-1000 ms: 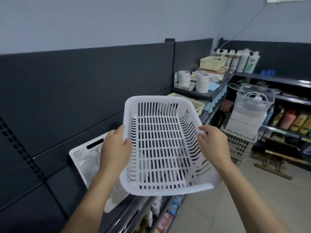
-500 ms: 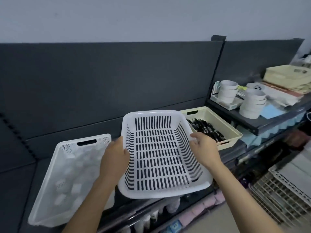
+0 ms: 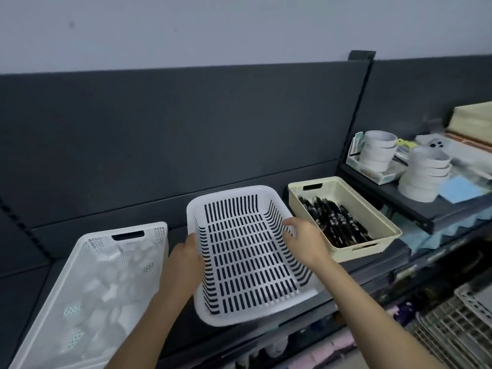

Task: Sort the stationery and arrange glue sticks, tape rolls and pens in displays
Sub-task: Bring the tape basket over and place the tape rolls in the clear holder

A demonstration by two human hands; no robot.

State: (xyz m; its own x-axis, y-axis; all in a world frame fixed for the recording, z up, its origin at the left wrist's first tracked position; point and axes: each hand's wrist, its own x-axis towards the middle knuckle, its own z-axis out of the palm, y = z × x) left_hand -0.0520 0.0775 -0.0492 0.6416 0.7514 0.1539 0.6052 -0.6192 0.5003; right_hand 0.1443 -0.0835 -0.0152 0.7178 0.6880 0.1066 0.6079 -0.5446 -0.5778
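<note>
Now the slotted white basket is coming down onto the shelf, settling between the white bin and the cream tray of pens. A second ago it was being carried tilted in the air. The left hand is keeping its grip clenched on the basket's left wall. The right hand is hooking its fingers over the right rim, so neither grip is letting go yet. Whether the base is fully resting, I cannot tell. The basket is sitting empty. I judge that a third display spot is being prepared, perhaps for the tape rolls stacked on the higher shelf at right.
</note>
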